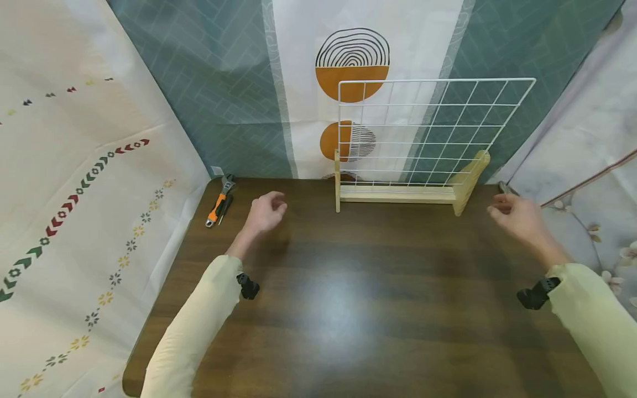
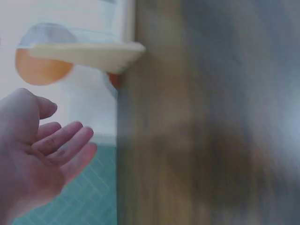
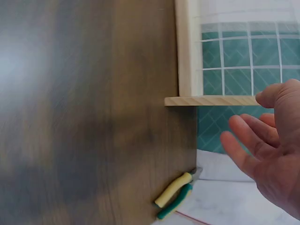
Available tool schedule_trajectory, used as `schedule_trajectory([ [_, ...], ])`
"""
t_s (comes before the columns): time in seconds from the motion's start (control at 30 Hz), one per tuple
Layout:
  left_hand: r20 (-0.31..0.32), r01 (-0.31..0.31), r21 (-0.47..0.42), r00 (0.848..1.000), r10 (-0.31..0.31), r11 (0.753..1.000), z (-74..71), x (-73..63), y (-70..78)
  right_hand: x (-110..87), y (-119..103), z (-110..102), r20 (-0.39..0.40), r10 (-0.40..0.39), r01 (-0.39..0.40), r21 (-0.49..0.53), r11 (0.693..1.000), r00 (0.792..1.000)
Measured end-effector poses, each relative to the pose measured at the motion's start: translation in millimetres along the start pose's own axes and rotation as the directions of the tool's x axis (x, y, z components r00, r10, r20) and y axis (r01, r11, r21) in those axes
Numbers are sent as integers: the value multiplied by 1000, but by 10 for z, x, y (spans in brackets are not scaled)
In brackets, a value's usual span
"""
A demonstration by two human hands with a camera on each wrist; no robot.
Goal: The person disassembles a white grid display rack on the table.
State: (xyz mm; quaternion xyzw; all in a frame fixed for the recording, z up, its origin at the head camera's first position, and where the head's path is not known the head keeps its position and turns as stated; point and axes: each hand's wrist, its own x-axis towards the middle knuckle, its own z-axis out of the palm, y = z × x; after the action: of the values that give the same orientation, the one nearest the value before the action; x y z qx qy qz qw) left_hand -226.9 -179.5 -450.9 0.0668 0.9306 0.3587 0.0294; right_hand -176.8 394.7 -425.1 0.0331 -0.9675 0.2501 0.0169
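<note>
Two empty hands, fingers loosely bent, hang well apart: the left hand point(image 1: 267, 213) between the wrench point(image 1: 217, 207) and the rack point(image 1: 398, 193), the right hand point(image 1: 521, 218) near the pliers point(image 3: 171, 191). The rack stands along the desk's point(image 1: 348, 276) far edge; any lettering on the wrench is too small to read.

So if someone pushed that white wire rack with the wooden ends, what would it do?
The rack is probably light for its size, being mostly gaps. Its wire grid looks stiff, its lines being straight. Pushed near the top, it might tip, since the grid rises well above the wooden side pieces.
</note>
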Motion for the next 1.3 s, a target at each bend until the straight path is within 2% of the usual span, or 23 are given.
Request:
schedule_trajectory([
  [0.1, -13, 11, -147, 1000, -13, 989, 49, 206, 192, 96, 20, -46, 12, 64, -65, 140, 988, 998],
  [0.17, -23, 13, -203, 1000, -18, 979, 76, 321, 295, 175, 21, -82, 31, 103, -108, 226, 968, 994],
  [0.23, -27, 15, -218, 999, -22, 976, 110, 413, 368, 247, 21, -104, 60, 141, -153, 304, 940, 988],
  [0.33, -14, 33, -222, 999, -37, 975, 184, 525, 428, 336, 9, -128, 87, 172, -192, 357, 914, 981],
  [0.5, -4, 57, -281, 998, -61, 958, 261, 688, 563, 492, -23, -189, 127, 199, -235, 435, 869, 972],
  [0.7, 22, 87, -331, 996, -84, 940, 359, 881, 706, 633, -1, -235, 101, 218, -238, 516, 823, 971],
  [0.83, 26, 84, -321, 996, -80, 943, 421, 972, 770, 696, 27, -230, 89, 234, -245, 528, 813, 968],
  [1.03, 18, 27, -283, 1000, -23, 959, 456, 1083, 844, 810, 31, -223, 79, 236, -241, 531, 812, 969],
  [1.17, 22, -16, -260, 1000, 23, 965, 479, 1146, 911, 875, 30, -188, 87, 233, -240, 576, 781, 969],
  [1.27, 19, -40, -253, 999, 47, 967, 493, 1176, 979, 908, 39, -163, 84, 230, -231, 633, 739, 969],
  [1.3, 18, -46, -251, 998, 52, 967, 497, 1180, 1007, 913, 48, -161, 80, 230, -227, 639, 735, 970],
])
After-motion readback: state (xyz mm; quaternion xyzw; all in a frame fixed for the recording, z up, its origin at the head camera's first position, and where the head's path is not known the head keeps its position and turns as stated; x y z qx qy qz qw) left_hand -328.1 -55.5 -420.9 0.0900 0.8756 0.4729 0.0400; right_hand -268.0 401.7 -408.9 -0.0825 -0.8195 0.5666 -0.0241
